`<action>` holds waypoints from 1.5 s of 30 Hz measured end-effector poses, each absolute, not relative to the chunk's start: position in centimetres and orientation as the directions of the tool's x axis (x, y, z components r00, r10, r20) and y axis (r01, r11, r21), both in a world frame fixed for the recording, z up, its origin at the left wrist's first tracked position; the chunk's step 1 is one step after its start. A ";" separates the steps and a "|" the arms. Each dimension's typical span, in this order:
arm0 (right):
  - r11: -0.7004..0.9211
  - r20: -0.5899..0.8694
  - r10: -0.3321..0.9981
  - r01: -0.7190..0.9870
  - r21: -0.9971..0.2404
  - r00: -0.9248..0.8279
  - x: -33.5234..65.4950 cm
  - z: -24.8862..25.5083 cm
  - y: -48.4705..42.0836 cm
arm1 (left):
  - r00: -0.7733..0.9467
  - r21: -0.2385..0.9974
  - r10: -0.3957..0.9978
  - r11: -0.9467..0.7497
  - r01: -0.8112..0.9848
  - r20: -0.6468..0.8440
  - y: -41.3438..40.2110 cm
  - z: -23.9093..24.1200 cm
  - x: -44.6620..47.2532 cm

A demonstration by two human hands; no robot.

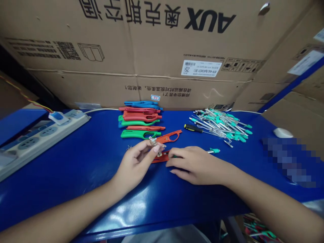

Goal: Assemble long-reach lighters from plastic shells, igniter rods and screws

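Observation:
My left hand (139,162) is closed, pinching a small translucent lighter part (159,152) with metal bits between thumb and fingers. Below it, a red-orange lighter casing half (159,158) lies on the table, its right part hidden by my right hand (193,165). That hand has curled fingers at the casing's edge. A silver rod with a teal end (214,151) sticks out beyond the knuckles. Just behind both hands rests another orange casing half (169,136) with a looped handle. Several tiny metal pieces (129,147) lie by my left hand.
A stack of green, red and blue casings (140,116) stands at the back. Right of it are a black-and-yellow screwdriver (193,128) and a pile of silver rods with teal ends (222,125). A power strip (43,138) lies left; cardboard (157,74) walls the back.

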State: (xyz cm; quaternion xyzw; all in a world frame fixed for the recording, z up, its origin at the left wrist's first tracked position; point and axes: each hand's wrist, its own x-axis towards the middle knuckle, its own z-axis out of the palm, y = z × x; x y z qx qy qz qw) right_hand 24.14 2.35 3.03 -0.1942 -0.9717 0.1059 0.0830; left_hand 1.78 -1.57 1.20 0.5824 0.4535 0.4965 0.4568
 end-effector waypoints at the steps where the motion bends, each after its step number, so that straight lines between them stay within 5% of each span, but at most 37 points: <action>1: 0.907 0.061 0.386 0.367 -0.205 -0.920 24.2 3.1 2.3 | 0.103 0.985 0.984 -0.156 0.075 0.148 -1.5 1.2 1.8; 7: 0.897 0.041 0.403 0.385 -0.215 -0.914 24.2 2.7 2.7 | 0.157 0.972 0.985 -0.108 0.210 0.075 -1.1 0.8 1.5; 15: 0.668 0.191 0.583 0.332 -0.666 -0.790 24.5 1.7 4.1 | 0.227 0.914 0.963 -0.219 0.342 0.146 -0.9 0.9 1.0; 21: 0.197 -0.029 0.731 0.253 -0.947 -0.681 24.2 0.4 5.3 | 0.329 0.872 0.933 -0.277 0.403 0.144 -0.8 1.1 1.0; 27: -0.040 -0.158 0.688 0.181 -0.983 -0.709 24.7 -0.2 6.2 | 0.360 0.864 0.923 -0.288 0.412 0.137 -1.0 0.9 0.8; 45: -0.084 -0.145 0.687 0.120 -0.989 -0.712 24.6 0.1 5.9 | 0.284 0.886 0.952 -0.228 0.404 0.115 -0.8 0.3 0.7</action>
